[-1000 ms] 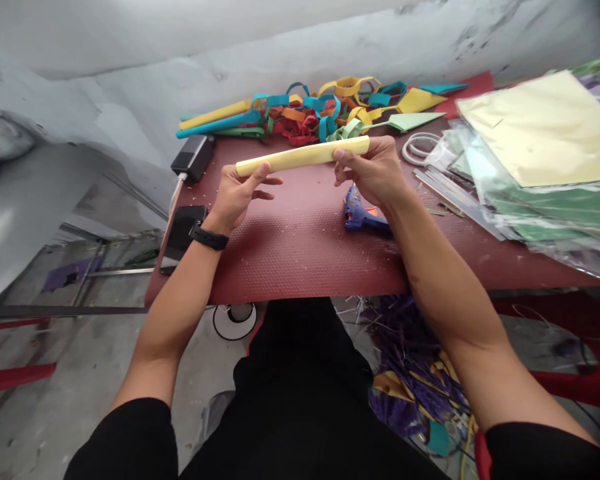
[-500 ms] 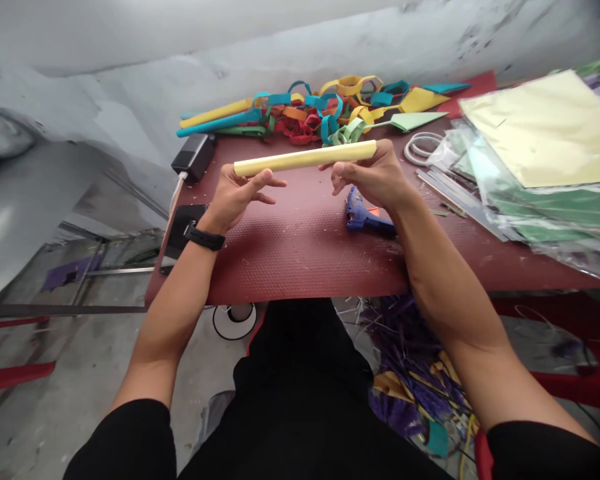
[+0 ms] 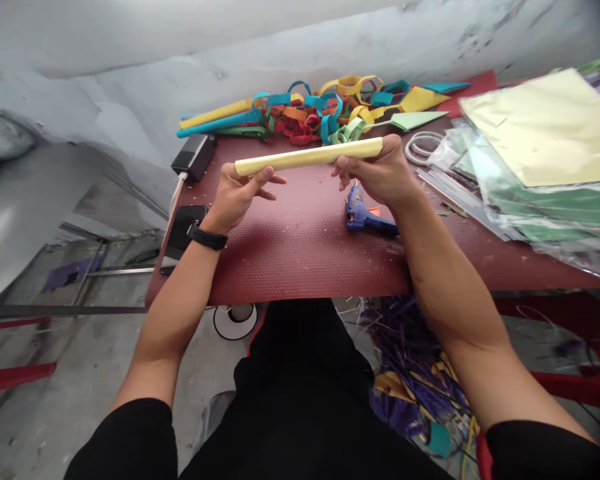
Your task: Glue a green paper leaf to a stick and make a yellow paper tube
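A pale yellow paper tube [image 3: 305, 157] is held up level above the table, its right end slightly higher. My left hand [image 3: 237, 193] grips its left end, thumb in front and the other fingers partly hidden behind. My right hand [image 3: 380, 170] pinches the right end, with the thumb along the lower edge. Below my right hand a blue glue gun [image 3: 363, 217] lies on the dark red table [image 3: 290, 253], apart from the hand. Behind the tube lie paper chains [image 3: 325, 107] in several colours.
Plastic-wrapped paper sheets [image 3: 555, 133] and clear glue sticks [image 3: 463, 203] lie on the right. A black power box [image 3: 194, 159] and a phone [image 3: 183, 233] sit at the left edge. Purple scraps [image 3: 405, 353] cover the floor below.
My right hand has shifted slightly right and up along with the tube's right end, and its fingers have drawn in. My left hand has barely moved.
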The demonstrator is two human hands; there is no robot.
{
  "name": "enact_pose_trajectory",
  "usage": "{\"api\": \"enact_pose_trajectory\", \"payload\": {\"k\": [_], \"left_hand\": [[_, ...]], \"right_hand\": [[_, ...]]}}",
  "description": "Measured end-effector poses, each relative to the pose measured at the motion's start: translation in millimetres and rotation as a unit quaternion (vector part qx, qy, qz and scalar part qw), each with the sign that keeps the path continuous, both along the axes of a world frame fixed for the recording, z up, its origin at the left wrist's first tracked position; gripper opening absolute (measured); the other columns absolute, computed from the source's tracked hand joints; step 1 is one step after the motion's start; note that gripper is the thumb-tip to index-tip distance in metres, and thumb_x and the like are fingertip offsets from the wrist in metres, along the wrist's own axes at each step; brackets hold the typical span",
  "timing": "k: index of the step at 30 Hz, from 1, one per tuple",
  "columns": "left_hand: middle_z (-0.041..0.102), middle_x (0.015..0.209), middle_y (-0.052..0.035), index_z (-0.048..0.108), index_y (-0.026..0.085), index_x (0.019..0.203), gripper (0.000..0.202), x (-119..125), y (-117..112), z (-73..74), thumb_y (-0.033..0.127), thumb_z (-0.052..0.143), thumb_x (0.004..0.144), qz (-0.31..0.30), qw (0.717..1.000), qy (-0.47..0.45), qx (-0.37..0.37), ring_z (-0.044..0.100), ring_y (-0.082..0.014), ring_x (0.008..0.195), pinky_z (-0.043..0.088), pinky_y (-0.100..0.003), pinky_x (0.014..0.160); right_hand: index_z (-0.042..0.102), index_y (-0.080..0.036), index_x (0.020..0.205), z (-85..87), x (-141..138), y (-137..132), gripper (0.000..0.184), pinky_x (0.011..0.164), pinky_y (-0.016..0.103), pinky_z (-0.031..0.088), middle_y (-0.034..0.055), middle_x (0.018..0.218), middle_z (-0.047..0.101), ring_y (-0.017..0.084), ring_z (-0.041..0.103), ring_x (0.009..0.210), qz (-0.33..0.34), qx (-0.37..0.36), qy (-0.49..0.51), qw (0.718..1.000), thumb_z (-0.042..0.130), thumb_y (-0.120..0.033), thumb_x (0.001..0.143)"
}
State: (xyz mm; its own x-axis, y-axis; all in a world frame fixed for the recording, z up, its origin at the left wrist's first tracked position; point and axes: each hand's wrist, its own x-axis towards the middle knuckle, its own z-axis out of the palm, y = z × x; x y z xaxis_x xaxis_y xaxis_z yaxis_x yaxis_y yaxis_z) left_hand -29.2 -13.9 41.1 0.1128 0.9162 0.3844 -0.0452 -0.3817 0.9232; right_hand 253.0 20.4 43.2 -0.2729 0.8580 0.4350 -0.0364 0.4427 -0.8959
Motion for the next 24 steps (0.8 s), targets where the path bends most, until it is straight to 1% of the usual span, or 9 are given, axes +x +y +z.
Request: {"api": "enact_pose_trajectory", "payload": {"k": [5, 9, 11, 14, 18, 21, 24], "left_hand": [[0.079, 0.088, -0.0075, 0.075, 0.019, 0.091, 0.061, -1.1, -0.3, 0.3, 0.075, 0.095, 0.074, 0.006, 1.0, -0.003, 0.011, 0.086, -0.0264, 0.091, 0.067, -0.026, 0.056], [0.082, 0.094, -0.0081, 0.078, 0.019, 0.094, 0.058, -3.7, -0.4, -5.0, 0.073, 0.093, 0.079, -0.009, 1.0, 0.003, 0.017, 0.086, -0.0248, 0.09, 0.067, -0.025, 0.056], [0.084, 0.098, -0.0092, 0.08, 0.019, 0.098, 0.057, -5.1, -1.3, -7.0, 0.072, 0.092, 0.081, -0.018, 1.0, 0.016, 0.017, 0.086, -0.0247, 0.092, 0.068, -0.025, 0.058], [0.086, 0.106, -0.0122, 0.082, 0.018, 0.104, 0.058, -6.5, -4.3, -6.4, 0.07, 0.093, 0.081, -0.032, 0.999, 0.031, 0.007, 0.086, -0.0251, 0.094, 0.069, -0.025, 0.061], [0.085, 0.117, -0.0174, 0.081, 0.016, 0.108, 0.061, -8.0, -8.0, -1.5, 0.067, 0.096, 0.079, -0.057, 0.998, 0.038, -0.018, 0.087, -0.0256, 0.096, 0.07, -0.025, 0.065], [0.085, 0.12, -0.0176, 0.08, 0.015, 0.113, 0.063, -10.2, -6.7, -0.4, 0.066, 0.095, 0.08, -0.07, 0.996, 0.048, -0.018, 0.086, -0.0254, 0.099, 0.071, -0.024, 0.066], [0.084, 0.123, -0.017, 0.08, 0.014, 0.116, 0.062, -13.3, -1.6, -3.3, 0.064, 0.095, 0.082, -0.075, 0.996, 0.049, -0.003, 0.087, -0.0259, 0.099, 0.071, -0.024, 0.064]], "right_hand": [[0.077, -0.026, 0.08, 1.5, 4.1, -1.5, 0.037, 0.06, 0.042, 0.065, 0.005, 0.078, 0.075, 0.017, 0.06, 0.064, 0.008, -0.004, 0.007, 1.0, 0.096, -0.058, 0.081], [0.075, -0.025, 0.081, 0.1, 3.2, -1.0, 0.033, 0.062, 0.042, 0.066, 0.0055, 0.077, 0.071, 0.021, 0.066, 0.071, 0.018, -0.027, 0.002, 0.999, 0.099, -0.047, 0.076], [0.075, -0.024, 0.083, 0.0, 2.4, -0.8, 0.034, 0.058, 0.041, 0.066, 0.0053, 0.078, 0.071, 0.02, 0.067, 0.069, 0.028, -0.031, 0.007, 0.999, 0.101, -0.043, 0.072], [0.075, -0.022, 0.084, 1.2, 3.4, -1.3, 0.034, 0.053, 0.039, 0.066, 0.0046, 0.079, 0.073, 0.018, 0.065, 0.059, 0.047, -0.033, 0.004, 0.998, 0.101, -0.04, 0.07], [0.077, -0.019, 0.085, 3.9, 7.3, -2.4, 0.031, 0.054, 0.037, 0.066, 0.0066, 0.081, 0.076, 0.016, 0.065, 0.056, 0.047, -0.051, -0.022, 0.997, 0.099, -0.035, 0.071], [0.078, -0.017, 0.085, 5.6, 8.8, -2.0, 0.028, 0.054, 0.034, 0.065, 0.007, 0.08, 0.077, 0.015, 0.065, 0.057, 0.049, -0.048, -0.028, 0.997, 0.098, -0.034, 0.073], [0.079, -0.015, 0.084, 7.0, 8.7, -0.8, 0.028, 0.051, 0.03, 0.063, 0.0069, 0.079, 0.077, 0.014, 0.065, 0.055, 0.057, -0.032, -0.016, 0.998, 0.098, -0.034, 0.073]]}}
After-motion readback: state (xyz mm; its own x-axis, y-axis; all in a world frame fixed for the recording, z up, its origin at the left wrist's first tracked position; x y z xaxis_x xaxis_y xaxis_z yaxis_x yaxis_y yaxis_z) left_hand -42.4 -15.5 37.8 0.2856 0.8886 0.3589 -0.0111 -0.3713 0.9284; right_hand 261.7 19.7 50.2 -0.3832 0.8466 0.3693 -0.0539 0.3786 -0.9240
